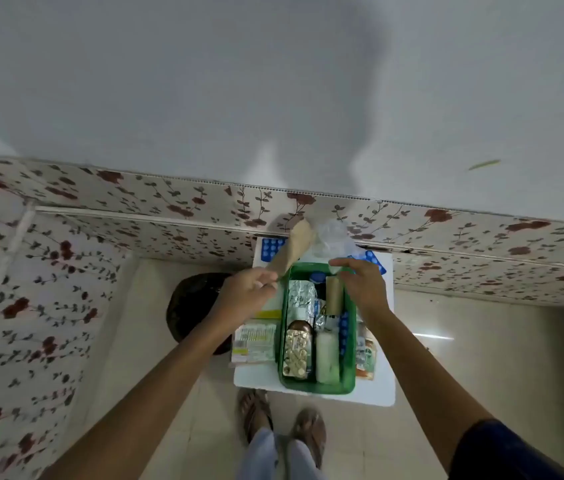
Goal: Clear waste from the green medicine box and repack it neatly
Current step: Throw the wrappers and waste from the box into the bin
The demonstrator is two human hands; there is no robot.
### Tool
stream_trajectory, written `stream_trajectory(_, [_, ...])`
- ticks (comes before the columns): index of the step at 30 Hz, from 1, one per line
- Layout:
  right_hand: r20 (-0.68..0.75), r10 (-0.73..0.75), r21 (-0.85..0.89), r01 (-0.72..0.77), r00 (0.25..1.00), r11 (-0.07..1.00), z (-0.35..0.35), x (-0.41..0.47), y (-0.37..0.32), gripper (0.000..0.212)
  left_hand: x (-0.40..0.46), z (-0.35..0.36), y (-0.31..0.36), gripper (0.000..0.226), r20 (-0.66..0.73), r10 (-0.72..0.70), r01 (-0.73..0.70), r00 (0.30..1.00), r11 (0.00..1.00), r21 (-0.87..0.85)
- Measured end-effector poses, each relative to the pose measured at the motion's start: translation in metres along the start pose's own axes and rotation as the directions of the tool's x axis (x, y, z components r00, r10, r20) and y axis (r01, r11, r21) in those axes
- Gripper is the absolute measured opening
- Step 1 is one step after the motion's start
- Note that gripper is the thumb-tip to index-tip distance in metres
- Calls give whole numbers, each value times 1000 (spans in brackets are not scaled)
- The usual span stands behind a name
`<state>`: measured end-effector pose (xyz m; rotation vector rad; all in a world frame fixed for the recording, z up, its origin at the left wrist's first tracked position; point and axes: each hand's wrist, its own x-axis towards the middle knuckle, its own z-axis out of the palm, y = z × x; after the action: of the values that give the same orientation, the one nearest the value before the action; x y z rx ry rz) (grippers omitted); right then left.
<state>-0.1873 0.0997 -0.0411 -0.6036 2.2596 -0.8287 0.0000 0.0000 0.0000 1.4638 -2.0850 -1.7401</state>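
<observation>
- White wall fills the upper half of frame; floral-print panels (107, 237) run across the middle band & down the left side.
- Pale tiled floor (481, 358) in lower half; person's sandalled feet at bottom centre.
- Small white table (311, 393) sits centre frame, w/ the task stuff on it.
- Dark round bin or bag (194, 303), just left of the table on the floor – prob. where waste goes, can't confirm.
- Green medicine box (350, 375) stands centre frame on the table, long side running away from the viewer. Inside: foil blister strips (299, 348) on the left, a white bottle (326, 355) beside them, a brown cardboard tube (334, 294) toward the far end, blue strips along the right wall.
- Carton packs (256, 342) lie on the table left of the box; an orange-green pack (366, 358) on the right; blue blister sheets (270, 249) at the far edge.
- Left hand (249, 289) is closed, pinching a beige paper wrapper (294, 247) lifted above the box's far-left corner.
- Right hand (356, 282) hovers at the box's far-right rim, fingers curled around clear crumpled plastic (331, 237); looks gripped, blur makes contact uncertain.
- Progress, as a judgement: mid-way. Waste (wrapper, plastic) is coming out; box still crowded & unsorted, loose packs outside need going back in. Neat repack not yet done.
</observation>
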Motion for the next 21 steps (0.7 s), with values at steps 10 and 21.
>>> stream_trajectory(10, [13, -152, -186, 152, 988, 971, 16, 49, 6, 36, 83, 54, -28, 45, 16, 177, -173, 984, 930, 325])
stream_trajectory(21, [104, -556, 125, 544, 825, 830, 64, -17, -67, 38, 9, -35, -60, 36, -392, -262, 23, 882, 855, -519])
